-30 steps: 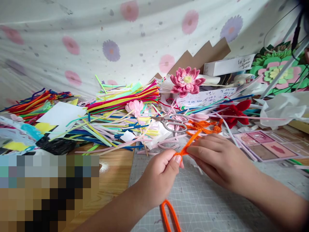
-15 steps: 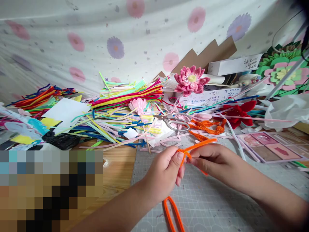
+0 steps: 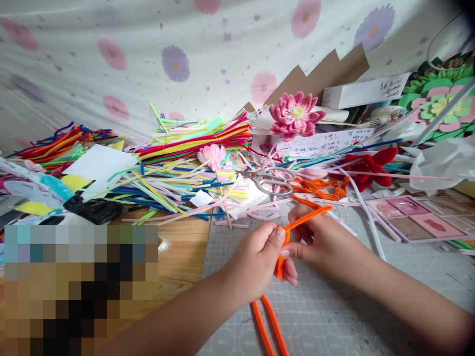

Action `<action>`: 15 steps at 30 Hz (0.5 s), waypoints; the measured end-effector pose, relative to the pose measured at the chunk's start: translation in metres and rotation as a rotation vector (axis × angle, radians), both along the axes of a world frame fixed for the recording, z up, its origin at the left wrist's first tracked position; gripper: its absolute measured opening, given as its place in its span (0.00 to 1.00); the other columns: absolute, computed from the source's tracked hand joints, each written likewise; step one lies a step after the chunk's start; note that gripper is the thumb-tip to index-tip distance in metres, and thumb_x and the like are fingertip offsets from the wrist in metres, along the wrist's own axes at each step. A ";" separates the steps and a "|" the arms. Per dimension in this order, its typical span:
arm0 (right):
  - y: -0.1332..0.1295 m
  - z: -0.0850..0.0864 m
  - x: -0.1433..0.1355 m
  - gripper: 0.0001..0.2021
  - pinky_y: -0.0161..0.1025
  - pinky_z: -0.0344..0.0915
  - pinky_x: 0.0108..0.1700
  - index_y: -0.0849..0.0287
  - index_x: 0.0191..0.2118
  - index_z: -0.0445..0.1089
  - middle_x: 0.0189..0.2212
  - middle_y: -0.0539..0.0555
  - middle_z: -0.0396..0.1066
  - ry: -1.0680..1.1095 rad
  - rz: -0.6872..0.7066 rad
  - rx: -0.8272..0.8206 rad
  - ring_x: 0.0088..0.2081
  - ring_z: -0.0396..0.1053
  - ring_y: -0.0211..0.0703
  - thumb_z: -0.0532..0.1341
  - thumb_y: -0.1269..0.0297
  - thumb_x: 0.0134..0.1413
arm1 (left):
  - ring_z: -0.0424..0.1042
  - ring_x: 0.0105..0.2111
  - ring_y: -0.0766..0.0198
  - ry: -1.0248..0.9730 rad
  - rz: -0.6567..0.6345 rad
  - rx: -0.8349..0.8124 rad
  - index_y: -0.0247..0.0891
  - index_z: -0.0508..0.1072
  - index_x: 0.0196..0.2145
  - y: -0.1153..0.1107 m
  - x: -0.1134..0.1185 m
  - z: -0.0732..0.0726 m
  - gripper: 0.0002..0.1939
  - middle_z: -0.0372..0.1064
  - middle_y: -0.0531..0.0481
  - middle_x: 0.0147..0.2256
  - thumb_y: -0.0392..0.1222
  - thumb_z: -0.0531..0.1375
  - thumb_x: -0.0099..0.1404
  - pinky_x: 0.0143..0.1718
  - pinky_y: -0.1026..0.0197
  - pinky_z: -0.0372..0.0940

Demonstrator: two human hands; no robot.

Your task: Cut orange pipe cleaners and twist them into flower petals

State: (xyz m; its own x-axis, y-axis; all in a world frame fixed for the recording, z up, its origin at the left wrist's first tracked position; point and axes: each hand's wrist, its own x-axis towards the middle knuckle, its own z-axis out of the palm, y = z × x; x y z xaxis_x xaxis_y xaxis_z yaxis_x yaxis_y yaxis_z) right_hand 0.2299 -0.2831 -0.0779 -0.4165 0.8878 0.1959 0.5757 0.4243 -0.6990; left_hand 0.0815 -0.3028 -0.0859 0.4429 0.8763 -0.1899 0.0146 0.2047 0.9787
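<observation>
An orange pipe cleaner (image 3: 309,215) is bent and crossed between my two hands above the grey cutting mat (image 3: 334,316). My left hand (image 3: 265,257) pinches it at the crossing, thumb on top. One straight end sticks out up and to the right, and a short folded part hangs below the thumb. My right hand (image 3: 313,242) is closed at the same spot, its thumb against the orange strand; its other fingers are partly hidden behind. Below my left wrist, two more orange strands (image 3: 272,324) run down to the bottom edge of the picture.
Behind the mat lie scissors (image 3: 272,182), loose orange pieces (image 3: 321,189) and piles of coloured pipe cleaners (image 3: 200,143). A pink flower (image 3: 297,112), a red flower (image 3: 371,168) and a makeup palette (image 3: 419,217) are at the right. Bare wood (image 3: 181,262) shows left of the mat.
My right hand has turned, its fingers now behind the straight orange end. The lower orange end, which pointed right, now hangs down beneath my left thumb. The view has shifted slightly.
</observation>
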 end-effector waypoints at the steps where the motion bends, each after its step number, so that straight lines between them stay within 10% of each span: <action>1: 0.000 0.000 0.000 0.12 0.32 0.55 0.22 0.58 0.26 0.59 0.22 0.48 0.60 0.030 -0.006 0.040 0.23 0.58 0.36 0.63 0.60 0.41 | 0.62 0.15 0.71 -0.017 -0.007 0.000 0.37 0.57 0.28 0.000 0.000 0.001 0.17 0.58 0.58 0.15 0.55 0.45 0.61 0.19 0.67 0.57; 7: 0.001 -0.001 0.005 0.07 0.33 0.61 0.30 0.58 0.36 0.60 0.28 0.50 0.61 0.448 0.192 -0.093 0.29 0.61 0.37 0.56 0.61 0.53 | 0.43 0.14 0.76 -0.075 -0.032 -0.056 0.38 0.56 0.28 0.001 -0.004 0.000 0.16 0.46 0.61 0.18 0.55 0.47 0.60 0.14 0.70 0.40; 15: 0.013 -0.010 0.018 0.07 0.33 0.60 0.32 0.58 0.33 0.66 0.26 0.49 0.66 0.759 0.288 -0.496 0.29 0.64 0.35 0.62 0.65 0.47 | 0.47 0.18 0.73 0.101 -0.138 0.054 0.37 0.60 0.28 0.003 -0.014 0.006 0.14 0.48 0.58 0.20 0.51 0.48 0.61 0.18 0.69 0.45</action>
State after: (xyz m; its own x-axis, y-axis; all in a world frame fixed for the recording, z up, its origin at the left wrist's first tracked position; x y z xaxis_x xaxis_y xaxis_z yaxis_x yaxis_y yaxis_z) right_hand 0.2479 -0.2701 -0.0876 -0.5486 0.8255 0.1325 -0.1869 0.0333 -0.9818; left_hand 0.0675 -0.2994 -0.0798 0.5405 0.8186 -0.1942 0.1378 0.1416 0.9803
